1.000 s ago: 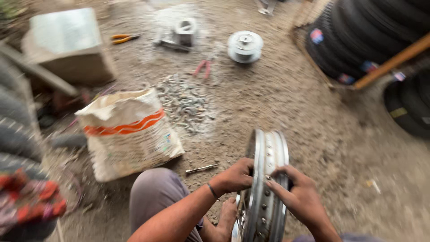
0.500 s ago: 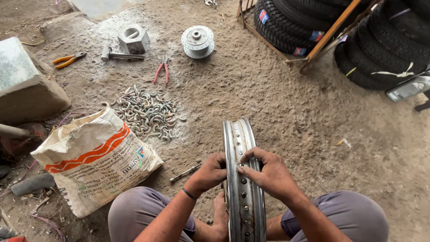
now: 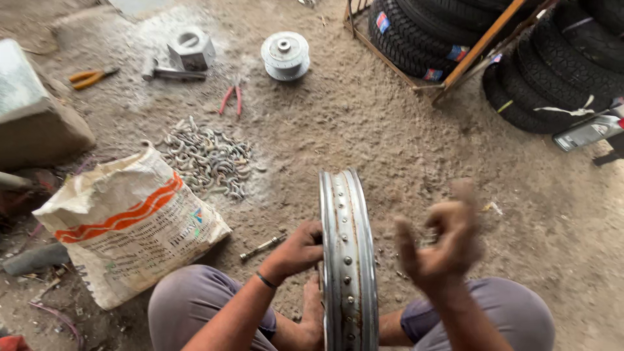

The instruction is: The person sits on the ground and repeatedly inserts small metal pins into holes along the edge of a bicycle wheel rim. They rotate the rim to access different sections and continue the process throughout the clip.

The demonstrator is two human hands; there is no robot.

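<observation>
A metal wheel rim [image 3: 348, 260] stands upright on edge on the dirt floor [image 3: 390, 143], between the person's bent knees. The left hand [image 3: 296, 250] presses against the rim's left side, its fingers curled onto the metal and gripping it. The right hand [image 3: 439, 244] is lifted off, just to the right of the rim and not touching it; it is blurred, its fingers loosely curled and holding nothing that can be made out.

Just left of the left fingers a small bolt-like metal rod [image 3: 261, 247] lies on the floor. Further left sits a white woven sack [image 3: 130, 227] with orange stripes. Beyond the left fingers, away from the person, a heap of small bent metal pieces [image 3: 208, 159] is spread on the ground, and past that lie red-handled pliers [image 3: 231, 99], a round metal hub [image 3: 285, 55], a grey metal block [image 3: 190, 49] and yellow-handled pliers [image 3: 91, 77]. A stone block [image 3: 32, 120] stands far left. Well beyond the right fingers, black tyres [image 3: 520, 58] lean in a rack.
</observation>
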